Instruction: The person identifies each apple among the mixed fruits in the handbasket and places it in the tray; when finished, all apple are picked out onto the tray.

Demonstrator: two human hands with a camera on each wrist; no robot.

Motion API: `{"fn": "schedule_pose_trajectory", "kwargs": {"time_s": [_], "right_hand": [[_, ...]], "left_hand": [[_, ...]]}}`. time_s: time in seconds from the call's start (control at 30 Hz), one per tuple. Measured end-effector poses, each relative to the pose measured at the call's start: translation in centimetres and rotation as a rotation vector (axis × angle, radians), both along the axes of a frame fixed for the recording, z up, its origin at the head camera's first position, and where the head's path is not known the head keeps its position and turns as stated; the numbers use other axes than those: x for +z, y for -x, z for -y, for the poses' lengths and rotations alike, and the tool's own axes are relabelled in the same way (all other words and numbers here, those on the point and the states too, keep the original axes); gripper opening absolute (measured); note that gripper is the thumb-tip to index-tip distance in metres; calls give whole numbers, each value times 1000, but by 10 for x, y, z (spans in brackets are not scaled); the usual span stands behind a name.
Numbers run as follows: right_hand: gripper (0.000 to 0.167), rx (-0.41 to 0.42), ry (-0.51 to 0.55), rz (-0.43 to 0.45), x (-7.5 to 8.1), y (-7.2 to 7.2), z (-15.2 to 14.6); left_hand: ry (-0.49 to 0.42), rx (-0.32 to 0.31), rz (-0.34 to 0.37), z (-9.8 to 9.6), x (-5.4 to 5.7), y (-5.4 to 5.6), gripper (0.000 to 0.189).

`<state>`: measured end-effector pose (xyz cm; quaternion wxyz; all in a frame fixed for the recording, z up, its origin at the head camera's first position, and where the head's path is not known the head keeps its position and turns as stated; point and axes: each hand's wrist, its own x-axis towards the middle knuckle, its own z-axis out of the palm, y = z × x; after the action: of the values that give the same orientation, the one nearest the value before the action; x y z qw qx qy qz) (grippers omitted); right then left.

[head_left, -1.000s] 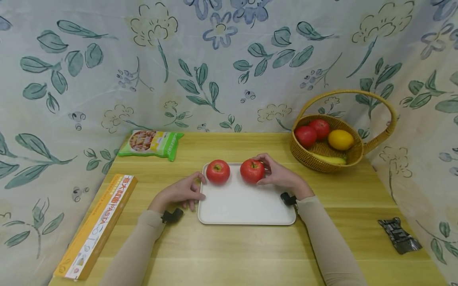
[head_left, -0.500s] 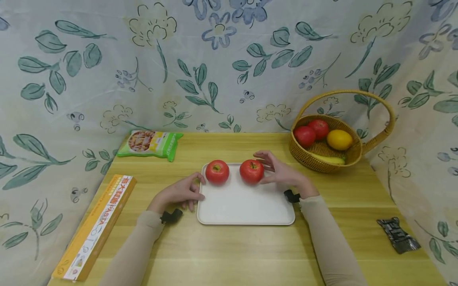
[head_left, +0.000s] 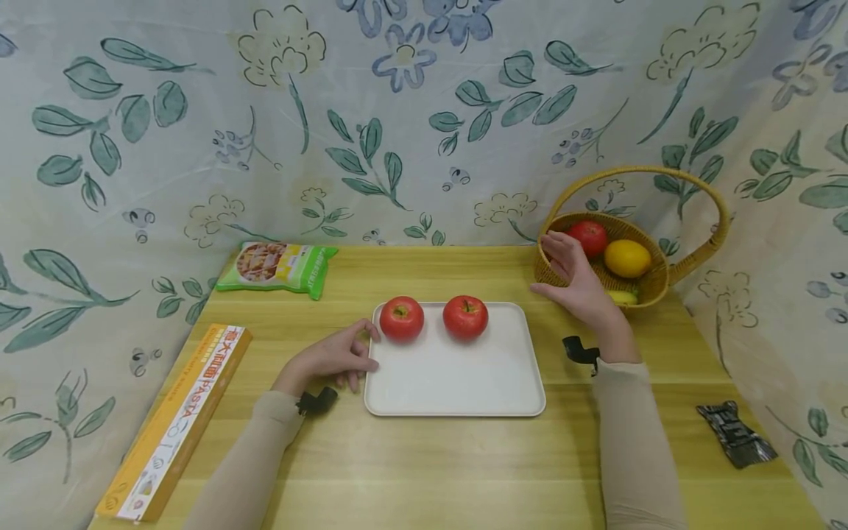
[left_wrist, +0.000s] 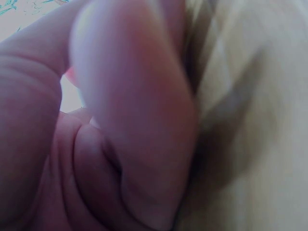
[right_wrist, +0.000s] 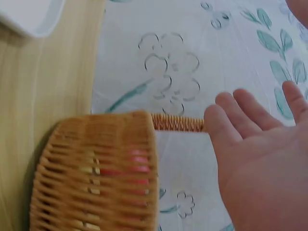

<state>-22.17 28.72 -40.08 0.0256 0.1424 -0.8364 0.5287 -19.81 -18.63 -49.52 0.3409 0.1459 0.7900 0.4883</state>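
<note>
My left hand (head_left: 334, 357) rests at the left edge of a white rectangular tray (head_left: 457, 386), its thumb and index fingertips touching the rim with the fingers loosely bent. In the left wrist view its blurred fingers (left_wrist: 139, 106) fill most of the picture. Two red apples (head_left: 401, 319) sit side by side along the tray's far edge, the right apple (head_left: 466, 318) apart from both hands. My right hand (head_left: 579, 287) is in front of a wicker basket (head_left: 559, 291), fingers spread and holding nothing. It hides part of the basket's fruit.
In the basket are a red fruit (head_left: 588, 237), a yellow lemon (head_left: 627, 258) and a partly covered banana (head_left: 623, 297). A green food packet (head_left: 278, 266) lies at back left, a pasta box (head_left: 175, 423) at left, a black wrapped packet (head_left: 737, 434) at right. Floral cloth (head_left: 397, 147) hangs behind.
My right hand has let go of the right apple on the tray and moved right and away to the basket. The left hand has stayed at the tray's edge.
</note>
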Motion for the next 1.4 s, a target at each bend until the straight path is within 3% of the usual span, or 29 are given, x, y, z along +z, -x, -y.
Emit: {"fn": "schedule_pose_trajectory", "kwargs": {"time_s": [0.23, 0.43, 0.9, 1.4], "right_hand": [[93, -239, 40, 35, 6, 10, -28], [96, -338, -5, 95, 1, 30, -43], [105, -406, -71, 211, -17, 61, -55], [102, -328, -128, 256, -29, 78, -57]], "left_hand": [[-3, -4, -7, -1, 1, 0, 54], [-8, -5, -10, 0, 0, -1, 55], [-16, -12, -26, -2, 0, 0, 55], [-8, -17, -35, 1, 0, -1, 54]]}}
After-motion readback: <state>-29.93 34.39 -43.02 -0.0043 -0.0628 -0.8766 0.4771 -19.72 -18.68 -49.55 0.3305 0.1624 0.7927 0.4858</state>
